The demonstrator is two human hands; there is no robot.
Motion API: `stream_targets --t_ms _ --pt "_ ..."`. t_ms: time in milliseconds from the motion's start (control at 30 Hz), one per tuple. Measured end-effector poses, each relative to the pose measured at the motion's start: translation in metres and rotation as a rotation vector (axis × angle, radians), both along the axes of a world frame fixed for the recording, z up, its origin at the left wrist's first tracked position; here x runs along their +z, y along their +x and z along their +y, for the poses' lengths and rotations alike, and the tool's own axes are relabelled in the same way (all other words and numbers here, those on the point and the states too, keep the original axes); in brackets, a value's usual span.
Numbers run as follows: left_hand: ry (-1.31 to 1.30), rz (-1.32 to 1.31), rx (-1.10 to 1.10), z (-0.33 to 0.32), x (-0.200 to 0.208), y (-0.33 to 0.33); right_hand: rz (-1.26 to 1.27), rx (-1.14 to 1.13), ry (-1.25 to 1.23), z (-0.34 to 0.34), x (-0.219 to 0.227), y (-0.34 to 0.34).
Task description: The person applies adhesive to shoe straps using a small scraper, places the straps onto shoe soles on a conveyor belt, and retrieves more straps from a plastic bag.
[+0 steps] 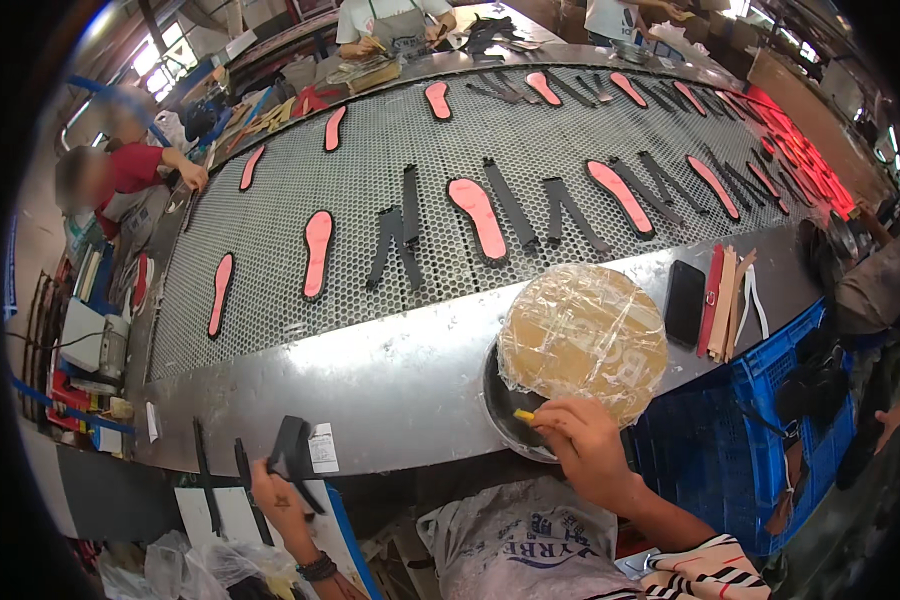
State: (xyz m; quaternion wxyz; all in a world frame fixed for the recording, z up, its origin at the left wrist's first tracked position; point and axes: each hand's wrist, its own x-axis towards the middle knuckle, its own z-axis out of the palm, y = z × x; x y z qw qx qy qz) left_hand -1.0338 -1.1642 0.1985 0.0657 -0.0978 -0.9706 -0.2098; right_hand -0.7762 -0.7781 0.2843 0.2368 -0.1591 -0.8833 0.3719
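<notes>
My left hand (pixel 278 500) is closed on a black strap (pixel 291 440) at the table's near edge, beside a small white paper slip (pixel 323 448). My right hand (pixel 588 455) pinches a small yellow stick-like tool (pixel 524 415); its working end is not visible. That tool is over the opening of a round dark pot (pixel 494 395). A round, tan, plastic-wrapped cover (pixel 582 340) lies across most of the pot. More black straps (pixel 206 470) hang near my left hand.
Pink insoles with black edges (pixel 478 215) and black straps (pixel 513 205) lie in rows on a perforated conveyor (pixel 370 170). A phone (pixel 684 303), coloured strips (pixel 720 300) and a blue crate (pixel 770 400) are at right. A person in red (pixel 135 170) works at left; another (pixel 395 25) sits opposite.
</notes>
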Motion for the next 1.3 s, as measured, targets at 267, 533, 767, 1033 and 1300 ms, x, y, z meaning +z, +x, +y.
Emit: stream_targets --t_ms 267,533,767,1033,1300 --pt "1.526 -0.584 -0.178 0.085 0.09 0.041 -0.033 0.046 0.071 -0.003 0.008 -0.008" --pt "1.663 -0.747 -0.429 0.139 0.091 0.07 -0.004 0.024 -0.007 -0.011 0.006 -0.013" --pt "1.849 -1.18 -0.583 0.148 0.099 0.09 -0.056 0.084 0.125 -0.024 0.003 -0.014" --pt "1.158 -1.377 -0.365 0.145 0.121 0.097 -0.006 0.023 0.086 -0.023 0.008 -0.015" --pt "0.629 -1.876 -0.555 0.174 0.068 0.101 -0.01 -0.006 0.046 -0.017 0.013 -0.013"
